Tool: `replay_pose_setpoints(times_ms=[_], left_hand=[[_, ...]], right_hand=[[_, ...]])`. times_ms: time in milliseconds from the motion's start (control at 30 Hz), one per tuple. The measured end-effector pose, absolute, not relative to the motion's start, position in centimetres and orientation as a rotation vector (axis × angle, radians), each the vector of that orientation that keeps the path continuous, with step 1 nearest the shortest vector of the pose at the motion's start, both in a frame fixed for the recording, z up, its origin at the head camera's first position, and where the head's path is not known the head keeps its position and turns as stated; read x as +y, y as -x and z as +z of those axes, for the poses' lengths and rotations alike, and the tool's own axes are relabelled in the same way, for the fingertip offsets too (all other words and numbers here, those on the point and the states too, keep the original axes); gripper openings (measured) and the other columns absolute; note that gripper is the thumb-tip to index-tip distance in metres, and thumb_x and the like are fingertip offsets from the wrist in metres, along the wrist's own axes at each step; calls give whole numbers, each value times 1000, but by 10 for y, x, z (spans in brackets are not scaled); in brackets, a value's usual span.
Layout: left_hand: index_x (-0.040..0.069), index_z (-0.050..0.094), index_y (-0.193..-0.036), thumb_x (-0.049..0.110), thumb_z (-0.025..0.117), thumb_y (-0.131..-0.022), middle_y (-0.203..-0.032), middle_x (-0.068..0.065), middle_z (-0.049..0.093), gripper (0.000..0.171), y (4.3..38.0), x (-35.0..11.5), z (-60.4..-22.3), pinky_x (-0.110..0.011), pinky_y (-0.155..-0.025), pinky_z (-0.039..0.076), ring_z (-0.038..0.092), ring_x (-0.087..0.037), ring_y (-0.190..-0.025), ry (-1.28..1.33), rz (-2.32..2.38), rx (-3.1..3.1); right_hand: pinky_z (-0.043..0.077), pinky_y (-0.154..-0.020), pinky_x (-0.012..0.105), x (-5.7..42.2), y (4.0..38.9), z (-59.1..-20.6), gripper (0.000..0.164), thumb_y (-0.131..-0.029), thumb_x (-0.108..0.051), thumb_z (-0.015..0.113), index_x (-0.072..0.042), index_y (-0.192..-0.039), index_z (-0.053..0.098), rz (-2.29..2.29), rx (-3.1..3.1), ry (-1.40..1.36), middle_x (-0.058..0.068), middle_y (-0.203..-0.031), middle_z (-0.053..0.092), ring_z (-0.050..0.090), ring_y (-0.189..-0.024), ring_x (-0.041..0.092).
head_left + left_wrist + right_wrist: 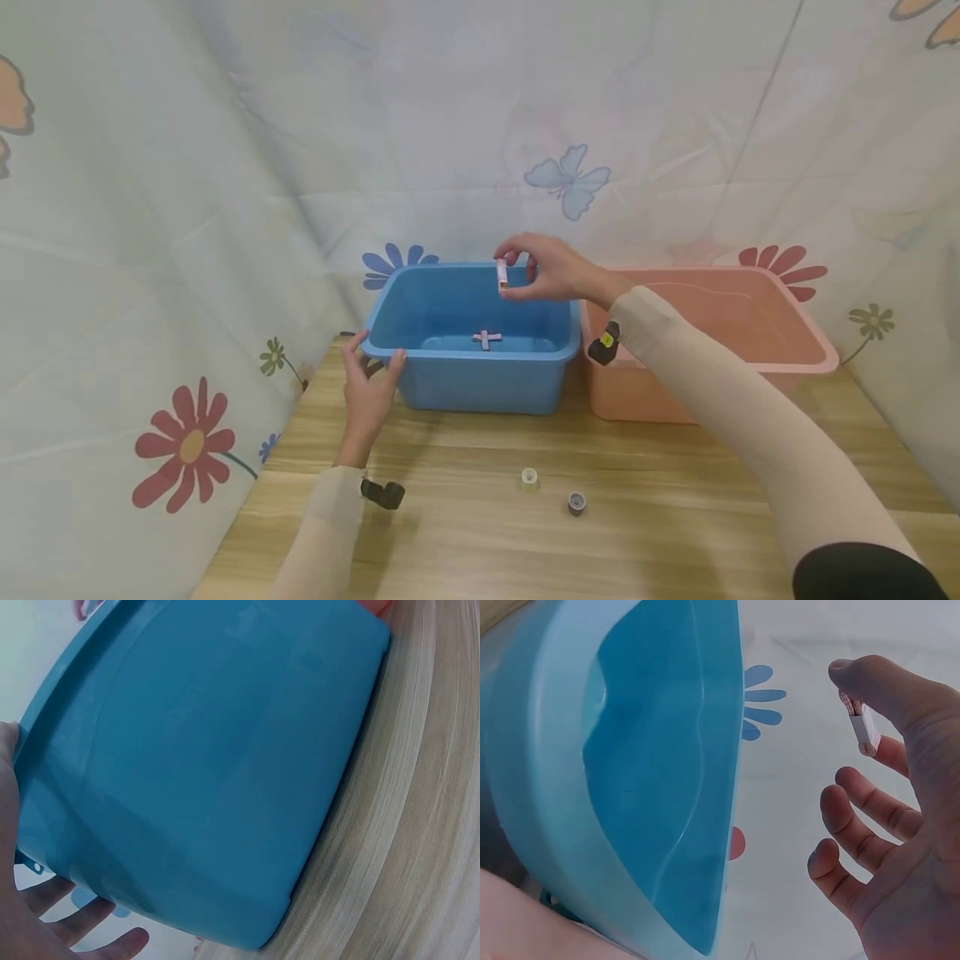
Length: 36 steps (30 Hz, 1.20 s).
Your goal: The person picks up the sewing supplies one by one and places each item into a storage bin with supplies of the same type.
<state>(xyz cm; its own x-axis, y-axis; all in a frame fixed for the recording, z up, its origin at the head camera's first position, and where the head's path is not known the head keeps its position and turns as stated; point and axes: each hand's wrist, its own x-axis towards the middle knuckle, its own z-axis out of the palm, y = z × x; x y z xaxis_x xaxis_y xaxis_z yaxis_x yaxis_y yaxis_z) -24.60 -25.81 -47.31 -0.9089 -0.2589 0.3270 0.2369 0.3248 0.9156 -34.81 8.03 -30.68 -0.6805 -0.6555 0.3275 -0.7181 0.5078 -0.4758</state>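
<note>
My right hand (551,268) is raised over the back of the blue plastic bin (480,383). Between thumb and index finger it pinches a small pinkish bundle with a white band (864,731), strands showing at one end; the other fingers are spread loosely. At the bin's front left corner, my left hand (367,400) holds the rim, thumb at the front and fingers along the left outer side. Small pink-and-white pieces (486,338) lie crossed on the bin's floor.
A salmon-pink bin (787,368) stands to the right of the blue one. On the wooden table (465,533) in front are a small whitish round cap-like piece (529,477) and a grey one (576,503). A flower-print curtain (450,125) hangs close behind.
</note>
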Motion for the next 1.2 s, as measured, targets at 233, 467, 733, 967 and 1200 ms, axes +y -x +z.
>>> replay_pose_setpoints(times_ms=[233,467,733,967,1200], left_hand=[[31,27,-156,46,72,-95,-159,-14,39,77,247,-259,-476,-63,-95,51,53,-41,-130,6,-1619,-2161],[31,28,-155,46,72,-94,-159,-13,39,77,246,-259,-475,-63,-95,51,53,-40,-130,2,-1627,-2158],[33,28,-154,47,73,-93,-159,-13,40,77,246,-257,-474,-62,-95,51,54,-39,-129,-12,-1615,-2159],[29,28,-156,45,72,-95,-158,-15,39,77,245,-257,-474,-62,-95,51,53,-41,-130,-7,-1618,-2159],[30,28,-155,47,72,-95,-159,-13,39,77,245,-256,-474,-63,-95,51,53,-40,-129,1,-1607,-2159]], right_hand=[[57,-75,31,77,354,-311,60,-85,-39,83,-20,-137,60,901,-2653,-1164,0,-119,64,62,-84,17],[57,-76,30,72,360,-316,58,-85,-37,84,-19,-135,61,923,-2651,-1159,2,-119,64,62,-83,17],[58,-79,32,66,365,-318,59,-86,-35,83,-18,-137,60,937,-2671,-1157,5,-122,64,63,-86,20],[57,-78,31,60,371,-322,56,-85,-36,83,-19,-134,61,921,-2662,-1169,3,-118,65,63,-85,18],[58,-80,34,57,374,-323,58,-85,-38,83,-19,-135,59,934,-2687,-1137,4,-119,64,62,-90,21]])
